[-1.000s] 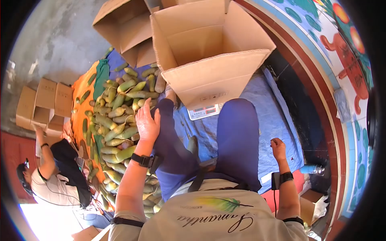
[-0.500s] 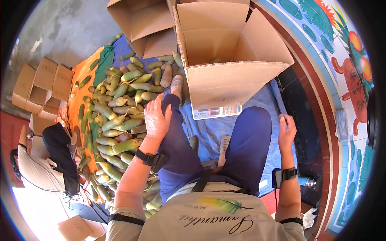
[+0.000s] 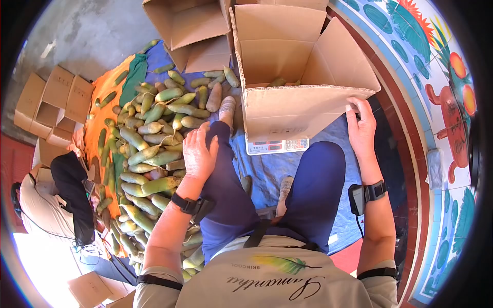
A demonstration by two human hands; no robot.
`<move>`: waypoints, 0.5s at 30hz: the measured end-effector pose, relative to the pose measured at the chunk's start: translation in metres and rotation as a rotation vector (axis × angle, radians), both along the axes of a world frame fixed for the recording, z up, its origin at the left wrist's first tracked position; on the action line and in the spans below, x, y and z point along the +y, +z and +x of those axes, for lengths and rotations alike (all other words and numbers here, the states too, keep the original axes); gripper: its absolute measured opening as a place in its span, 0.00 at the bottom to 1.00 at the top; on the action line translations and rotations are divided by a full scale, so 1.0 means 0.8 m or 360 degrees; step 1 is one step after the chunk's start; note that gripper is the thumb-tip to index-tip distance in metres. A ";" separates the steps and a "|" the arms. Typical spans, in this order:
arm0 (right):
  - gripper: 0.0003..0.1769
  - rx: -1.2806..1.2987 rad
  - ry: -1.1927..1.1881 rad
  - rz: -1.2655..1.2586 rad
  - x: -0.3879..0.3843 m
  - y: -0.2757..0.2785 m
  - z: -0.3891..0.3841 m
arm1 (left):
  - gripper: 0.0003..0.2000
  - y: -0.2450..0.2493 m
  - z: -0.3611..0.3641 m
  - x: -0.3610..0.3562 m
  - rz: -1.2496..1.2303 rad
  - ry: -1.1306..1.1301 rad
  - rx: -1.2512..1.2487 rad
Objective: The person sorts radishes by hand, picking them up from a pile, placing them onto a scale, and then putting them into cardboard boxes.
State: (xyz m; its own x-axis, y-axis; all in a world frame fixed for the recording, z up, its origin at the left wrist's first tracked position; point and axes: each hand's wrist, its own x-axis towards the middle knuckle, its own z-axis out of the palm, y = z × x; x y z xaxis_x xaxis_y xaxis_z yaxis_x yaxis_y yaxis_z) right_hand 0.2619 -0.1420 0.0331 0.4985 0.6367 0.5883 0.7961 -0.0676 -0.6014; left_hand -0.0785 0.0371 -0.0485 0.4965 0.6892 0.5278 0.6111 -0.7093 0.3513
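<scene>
A large open cardboard box (image 3: 300, 105) stands on a digital weighing scale (image 3: 277, 147), with a few green radishes (image 3: 278, 82) visible inside. My right hand (image 3: 362, 128) is at the box's near right corner, fingertips against the outside of its front panel and thumb apart from the fingers. It does not appear to grip the panel. My left hand (image 3: 199, 156) lies over my left knee, fingers stretched out and holding nothing. Just left of it spreads a big heap of green radishes (image 3: 154, 128).
Further cardboard boxes (image 3: 195, 28) stand at the back, and others (image 3: 56, 102) at the far left. Another person (image 3: 49, 205) is at the lower left. A blue tarp (image 3: 264, 177) covers the floor. The painted tile wall (image 3: 400, 31) runs along the right.
My right hand has moved up and forward from beside my right knee to the box's near right corner. My left hand stays on my knee. The view has shifted slightly.
</scene>
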 end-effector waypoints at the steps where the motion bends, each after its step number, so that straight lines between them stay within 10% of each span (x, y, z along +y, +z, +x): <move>1: 0.10 -0.0027 -0.0009 -0.0022 0.002 0.002 -0.001 | 0.21 0.000 -0.001 0.000 -0.0002 0.0002 0.0001; 15: 0.12 -0.0030 -0.0013 -0.0028 0.007 -0.002 0.009 | 0.19 0.002 -0.004 0.001 -0.0099 0.0015 0.0004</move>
